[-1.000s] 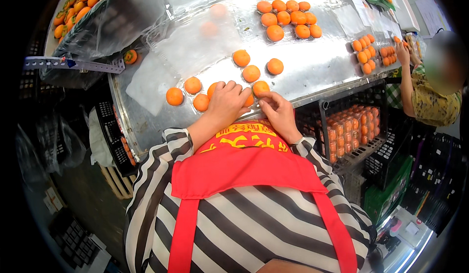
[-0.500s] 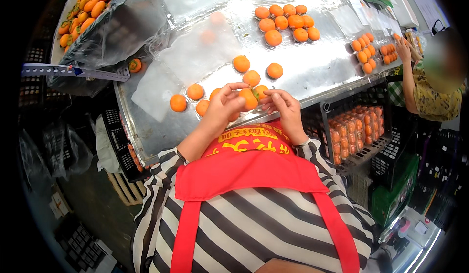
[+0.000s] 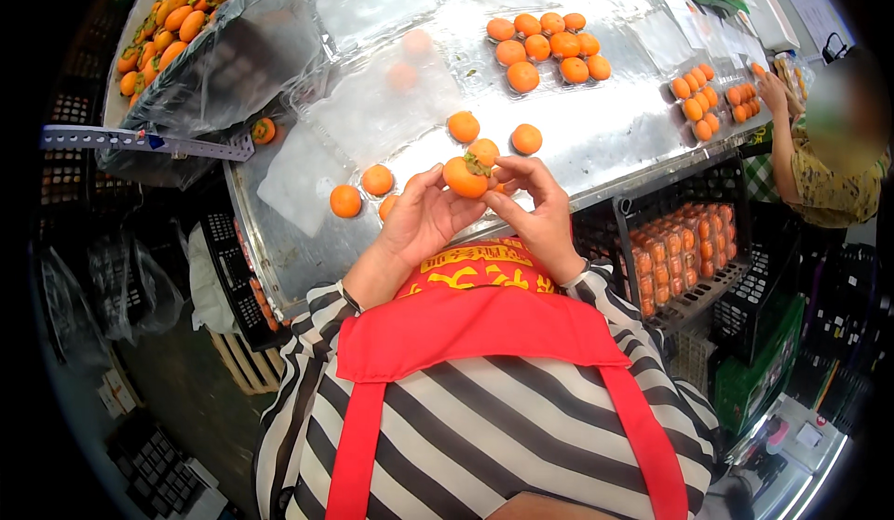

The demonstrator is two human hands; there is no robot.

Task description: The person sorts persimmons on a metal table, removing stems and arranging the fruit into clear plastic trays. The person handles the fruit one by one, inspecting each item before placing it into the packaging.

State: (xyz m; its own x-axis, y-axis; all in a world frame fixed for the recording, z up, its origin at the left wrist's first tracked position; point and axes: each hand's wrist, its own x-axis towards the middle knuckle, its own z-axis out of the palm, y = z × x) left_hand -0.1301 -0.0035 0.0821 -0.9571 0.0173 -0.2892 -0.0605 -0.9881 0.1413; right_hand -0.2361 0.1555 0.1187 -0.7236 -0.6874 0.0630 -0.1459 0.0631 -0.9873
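An orange persimmon (image 3: 464, 179) with its green-brown leafy cap turned up and away is held just above the near edge of the metal table. My left hand (image 3: 413, 220) cups it from the left, palm partly upward. From the other side my right hand (image 3: 543, 220) closes thumb and fingers at the fruit's right edge. Loose persimmons lie around my hands: one at the left (image 3: 345, 201), another beyond the held fruit (image 3: 463, 127), and one farther right (image 3: 526, 138). Others are partly hidden behind my fingers.
Clear plastic trays filled with persimmons (image 3: 537, 48) stand farther back on the table (image 3: 615, 138). At upper left is a plastic-lined box of persimmons (image 3: 177, 19). Below the table's right edge, a black crate (image 3: 684, 308) holds packed fruit. A co-worker's hand (image 3: 771, 92) reaches over the right end.
The persimmon in my hands has been turned, so its leafy cap shows on the upper side. My left palm has opened upward beneath it, and my right fingers have come to its edge.
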